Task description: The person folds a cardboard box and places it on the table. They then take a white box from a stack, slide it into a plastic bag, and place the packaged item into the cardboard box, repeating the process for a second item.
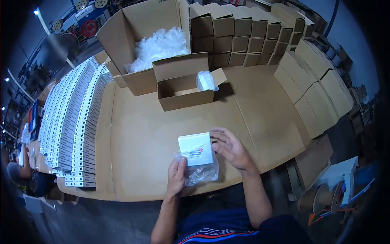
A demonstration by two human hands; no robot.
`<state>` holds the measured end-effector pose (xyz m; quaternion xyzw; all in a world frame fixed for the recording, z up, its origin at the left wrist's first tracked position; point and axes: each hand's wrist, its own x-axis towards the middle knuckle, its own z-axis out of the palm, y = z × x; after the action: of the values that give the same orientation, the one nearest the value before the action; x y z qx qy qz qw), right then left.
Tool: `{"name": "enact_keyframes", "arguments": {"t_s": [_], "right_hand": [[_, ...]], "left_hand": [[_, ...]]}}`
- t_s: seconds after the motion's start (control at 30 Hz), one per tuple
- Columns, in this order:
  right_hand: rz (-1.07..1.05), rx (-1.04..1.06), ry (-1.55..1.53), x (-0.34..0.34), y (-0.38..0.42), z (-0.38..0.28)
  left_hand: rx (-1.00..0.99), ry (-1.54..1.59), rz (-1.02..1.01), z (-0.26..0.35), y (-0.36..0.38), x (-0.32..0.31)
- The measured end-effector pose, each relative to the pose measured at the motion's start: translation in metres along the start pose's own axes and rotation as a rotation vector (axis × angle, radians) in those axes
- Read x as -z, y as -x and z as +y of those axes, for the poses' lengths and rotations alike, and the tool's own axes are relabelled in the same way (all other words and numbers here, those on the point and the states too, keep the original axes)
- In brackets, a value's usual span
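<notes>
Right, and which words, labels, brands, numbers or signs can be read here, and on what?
None can be read with certainty.
White box in the left hand: pinkish-red emblem with small dark print, too blurred to read.
Stacked white boxes at the left: repeated dark print and marks, too small to read.
Large open carton: dark print at the picture's top edge, cut off, unreadable.

Bare tabletop [162, 126] lies open across the middle of the frame, with another free stretch right of centre, up to the brown cartons [315, 81] at the right. The small open box [185, 99] and tall carton [148, 81] block the way at upper centre, and stacked white boxes [67, 122] wall off the left.
</notes>
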<state>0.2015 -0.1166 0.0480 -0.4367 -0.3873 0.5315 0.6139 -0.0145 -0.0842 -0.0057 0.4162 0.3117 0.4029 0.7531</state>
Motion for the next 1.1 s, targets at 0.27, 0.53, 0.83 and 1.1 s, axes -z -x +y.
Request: {"name": "enact_keyframes", "arguments": {"t_s": [0.27, 0.53, 0.83, 1.1], "right_hand": [[0.149, -0.028, -0.18, 0.012, 0.027, 0.044], [0.136, -0.11, -0.398, 0.009, 0.027, 0.045], [-0.044, 0.059, -0.31, 0.01, 0.025, 0.036], [-0.014, 0.039, -0.368, -0.008, 0.024, 0.028]], "left_hand": [[-0.099, -0.381, -0.019, 0.006, -0.004, 0.002], [-0.222, -0.353, 0.029, 0.002, -0.008, -0.012], [-0.447, -0.524, -0.124, 0.027, -0.008, -0.015], [-0.293, -0.365, 0.225, 0.018, -0.002, -0.033]]}}
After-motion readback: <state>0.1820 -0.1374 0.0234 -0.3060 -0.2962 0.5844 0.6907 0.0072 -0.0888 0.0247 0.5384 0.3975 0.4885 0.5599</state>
